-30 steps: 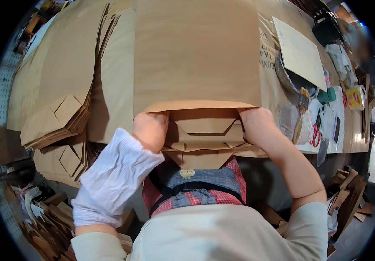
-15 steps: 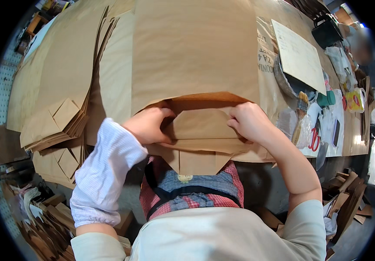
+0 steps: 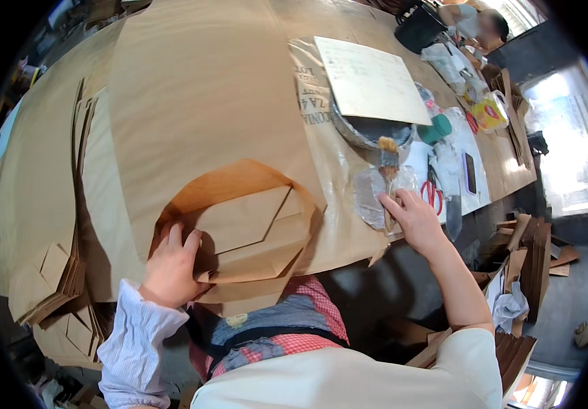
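Note:
A large brown paper bag (image 3: 205,88) lies flat in front of me. Its near end gapes open, with folded flaps showing inside. At the left of that opening, my left hand (image 3: 173,264) grips the bag's edge, fingers partly inside the mouth. Off to the right, my right hand (image 3: 411,217) has its thumb and fingers closed round the handle of a paintbrush (image 3: 389,160) with pale bristles. The brush rests by a piece of clear plastic (image 3: 370,193), close to a round tub (image 3: 348,129) partly covered by a white board (image 3: 372,78).
Stacked paper bags (image 3: 42,204) lie at the left. Red-handled scissors (image 3: 432,194), a green lid (image 3: 436,128), a phone-like dark object (image 3: 470,173) and a black bucket (image 3: 419,27) stand or lie to the right. Another person (image 3: 468,22) is at the far right.
My right hand has left the bag's opening and moved right to the paintbrush. My left hand stays at the bag's mouth, which now gapes wider. The view has turned to the right.

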The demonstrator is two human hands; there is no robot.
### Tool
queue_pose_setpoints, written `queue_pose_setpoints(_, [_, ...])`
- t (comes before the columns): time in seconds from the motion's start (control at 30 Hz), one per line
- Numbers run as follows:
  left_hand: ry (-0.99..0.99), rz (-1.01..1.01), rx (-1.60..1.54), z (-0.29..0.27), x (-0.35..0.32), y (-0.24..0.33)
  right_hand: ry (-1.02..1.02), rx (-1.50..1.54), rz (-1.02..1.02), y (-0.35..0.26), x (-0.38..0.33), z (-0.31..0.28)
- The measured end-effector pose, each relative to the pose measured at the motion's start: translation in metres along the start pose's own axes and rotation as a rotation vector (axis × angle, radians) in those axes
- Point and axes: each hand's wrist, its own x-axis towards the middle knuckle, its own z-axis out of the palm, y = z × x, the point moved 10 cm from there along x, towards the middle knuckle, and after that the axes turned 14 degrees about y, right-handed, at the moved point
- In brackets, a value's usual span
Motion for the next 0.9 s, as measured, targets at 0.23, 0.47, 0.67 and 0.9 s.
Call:
queue_pose_setpoints(0.23, [0.018,0.009,0.028,-0.003,0.0,-0.001,0.404,0.559,0.811,0.12,0.041,-0.014])
queue_pose_setpoints(0.47, [0.06,-0.031,0.035,-0.003,-0.003,-0.001,0.418,0.606,0.985,0.163,0.044,0.013])
queue_pose_setpoints(0.67, [0.143,0.034,0.075,-0.005,-0.013,0.0,0.087,0.601,0.449,0.097,0.067,-0.013])
queue_pose_setpoints(0.9, [0.146,0.006,0.067,-0.025,-0.015,0.016,0.148,0.873,0.755,0.155,0.061,-0.018])
